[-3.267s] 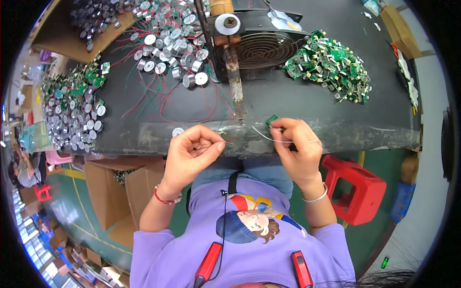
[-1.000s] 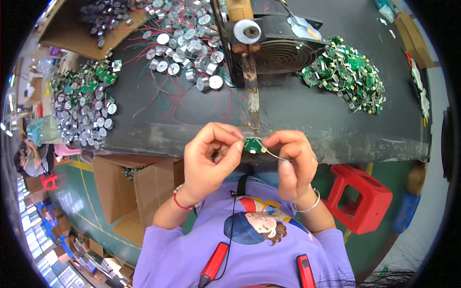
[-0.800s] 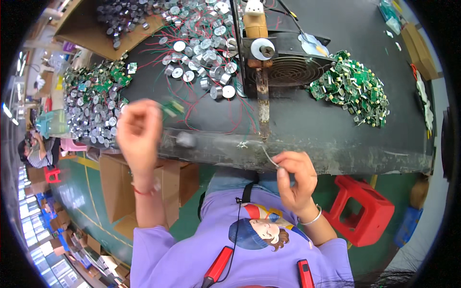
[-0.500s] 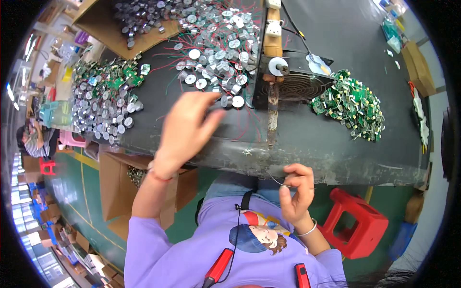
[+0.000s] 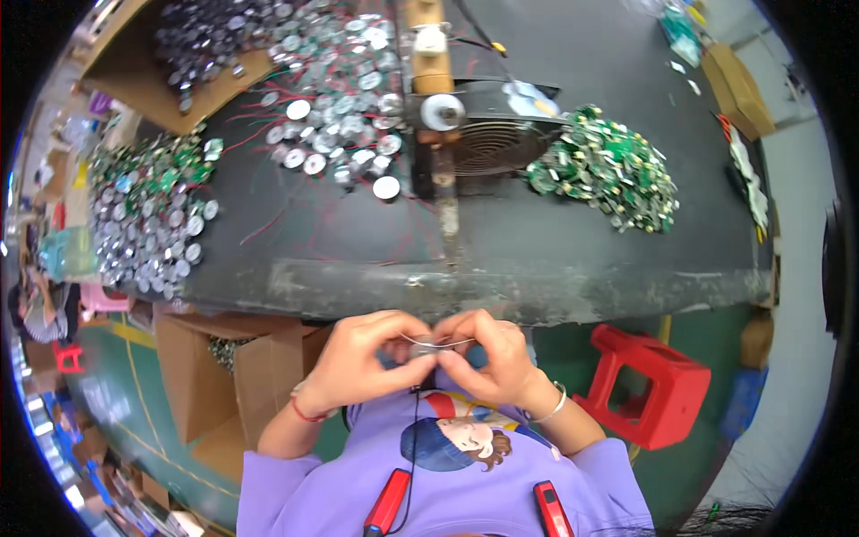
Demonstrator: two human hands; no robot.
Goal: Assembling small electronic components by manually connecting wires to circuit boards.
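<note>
Just in front of the table's front edge, my two hands meet over my lap. My left hand (image 5: 369, 356) is closed, pinching a small silver motor (image 5: 421, 347) that its fingers partly cover. Closed too, my right hand (image 5: 490, 356) holds a thin silvery wire (image 5: 455, 344) that bends across the motor. The fingertips of both hands nearly touch. Beyond them on the dark table (image 5: 340, 286) lies a heap of similar silver motors (image 5: 344, 125) with red and green leads.
Green circuit boards (image 5: 617, 170) are heaped right of a black fan (image 5: 501, 148) and a wooden post (image 5: 431, 67). At the left lie motors with boards attached (image 5: 148, 219). A cardboard box (image 5: 201, 376) stands below the table, a red stool (image 5: 649, 385) at the right.
My left hand has come back from the motor heap to my lap with a motor. My right hand has moved left to meet it, still holding the wire. The head view has shifted.
</note>
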